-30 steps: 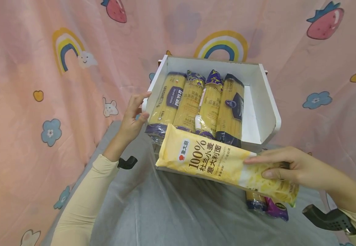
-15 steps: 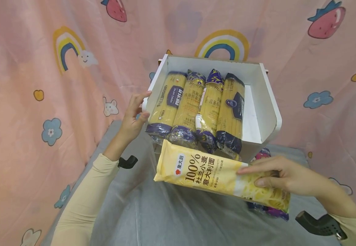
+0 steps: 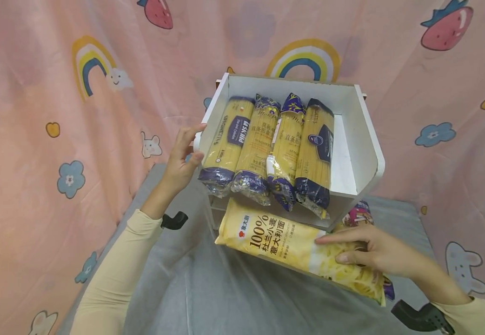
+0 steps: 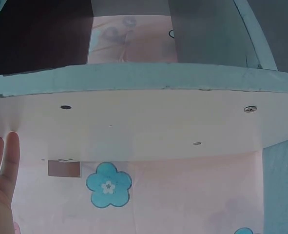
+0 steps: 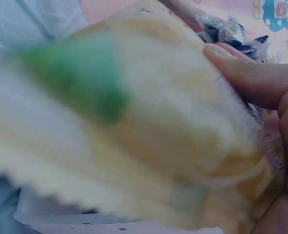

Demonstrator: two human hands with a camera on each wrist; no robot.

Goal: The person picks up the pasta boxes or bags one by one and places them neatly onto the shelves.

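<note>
My right hand (image 3: 372, 253) grips a yellow spaghetti packet (image 3: 275, 237) near its right end, index finger and thumb on its printed face. The packet is held slantwise in front of the white shelf (image 3: 347, 153), just below the upper tier. In the right wrist view the packet (image 5: 173, 107) fills most of the picture, blurred, with the thumb along its edge. My left hand (image 3: 179, 163) rests against the shelf's left side; in the left wrist view its straight fingers (image 4: 9, 161) touch the side panel (image 4: 148, 122).
Several clear spaghetti packs (image 3: 259, 144) with dark blue ends lie side by side on the upper tier, leaving a bare strip at its right. A pink and purple pack (image 3: 358, 214) lies partly hidden behind my right hand on the grey cloth (image 3: 234, 298). A patterned pink curtain (image 3: 175, 70) hangs behind.
My right hand has moved the yellow packet down and slightly left, so the lower ends of the clear packs now show above it. My left hand stays at the shelf's side.
</note>
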